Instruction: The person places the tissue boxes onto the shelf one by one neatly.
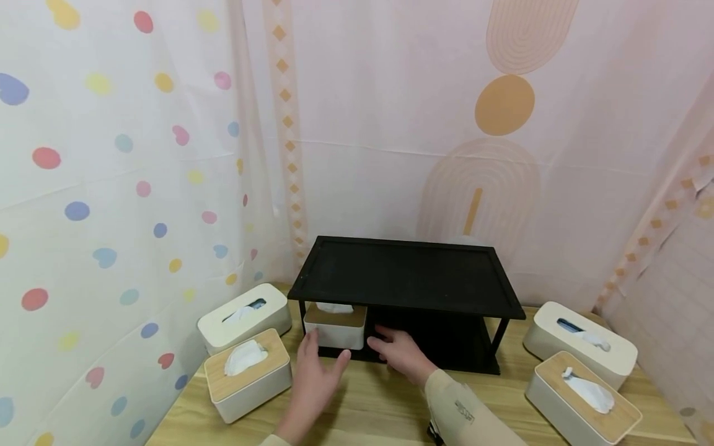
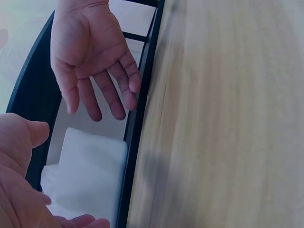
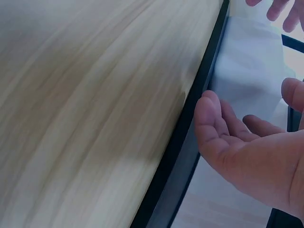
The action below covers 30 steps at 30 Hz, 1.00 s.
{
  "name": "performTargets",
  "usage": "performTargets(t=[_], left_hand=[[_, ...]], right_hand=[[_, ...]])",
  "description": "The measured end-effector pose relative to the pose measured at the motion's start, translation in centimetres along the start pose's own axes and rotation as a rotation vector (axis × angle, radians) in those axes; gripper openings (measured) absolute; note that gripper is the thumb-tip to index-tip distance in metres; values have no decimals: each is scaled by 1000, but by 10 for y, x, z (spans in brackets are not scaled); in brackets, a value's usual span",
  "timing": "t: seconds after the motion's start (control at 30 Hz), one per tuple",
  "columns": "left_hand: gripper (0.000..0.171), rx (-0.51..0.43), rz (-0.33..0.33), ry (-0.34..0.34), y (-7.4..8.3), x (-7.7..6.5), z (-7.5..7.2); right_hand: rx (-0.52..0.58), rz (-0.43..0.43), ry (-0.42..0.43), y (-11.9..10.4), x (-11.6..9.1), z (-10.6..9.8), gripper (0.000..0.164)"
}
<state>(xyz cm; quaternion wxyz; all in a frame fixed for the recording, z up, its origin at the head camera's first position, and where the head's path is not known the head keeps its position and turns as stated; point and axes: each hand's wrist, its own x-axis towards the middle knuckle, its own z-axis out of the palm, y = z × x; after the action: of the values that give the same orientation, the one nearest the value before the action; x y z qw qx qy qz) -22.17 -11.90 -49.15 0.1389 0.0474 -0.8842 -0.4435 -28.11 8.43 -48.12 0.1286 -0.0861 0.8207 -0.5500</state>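
Observation:
A white tissue box (image 1: 336, 336) with a wood-look lid sits on the lower level of a black two-tier shelf (image 1: 407, 275), at its left end, under the top board. White tissue shows at its lid, partly hidden by the board. My left hand (image 1: 315, 379) is at the box's front left, thumb and fingers spread apart. On the other side, my right hand (image 1: 403, 354) reaches into the shelf just right of the box, fingers loosely bent and holding nothing. The left wrist view shows the box's plain side (image 2: 92, 171) between both hands.
Left of the shelf stand a white-lidded tissue box (image 1: 245, 316) and a wood-lidded one (image 1: 248, 375). To its right are another white-lidded box (image 1: 580, 341) and another wood-lidded one (image 1: 582, 396). All rest on a wooden table (image 1: 368, 409), with patterned curtains (image 1: 357, 124) behind.

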Motion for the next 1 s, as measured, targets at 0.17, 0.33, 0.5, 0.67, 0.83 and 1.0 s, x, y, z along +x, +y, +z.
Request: performTargets(t=[0.17,0.33,0.5,0.67,0.83,1.0], left_hand=[[85,49,19,-22,-1,-7,4],[83,60,30,-73,0,-11,11],[79,87,70,-125,1,-18,19],[78,108,102,-193,8,-25,25],[79,103,145,-258,18,-32,33],[78,107,210,-304,28,-40,42]], right_hand=[[-226,-102,69,9,-11,-13,69],[-435,-136,128,22,-25,-32,64],[-587,-137,194,32,-49,-56,61],[-679,-160,252,36,-77,-80,59],[-769,-190,296,37,-107,-105,61],[-867,-226,408,40,-133,-132,63]])
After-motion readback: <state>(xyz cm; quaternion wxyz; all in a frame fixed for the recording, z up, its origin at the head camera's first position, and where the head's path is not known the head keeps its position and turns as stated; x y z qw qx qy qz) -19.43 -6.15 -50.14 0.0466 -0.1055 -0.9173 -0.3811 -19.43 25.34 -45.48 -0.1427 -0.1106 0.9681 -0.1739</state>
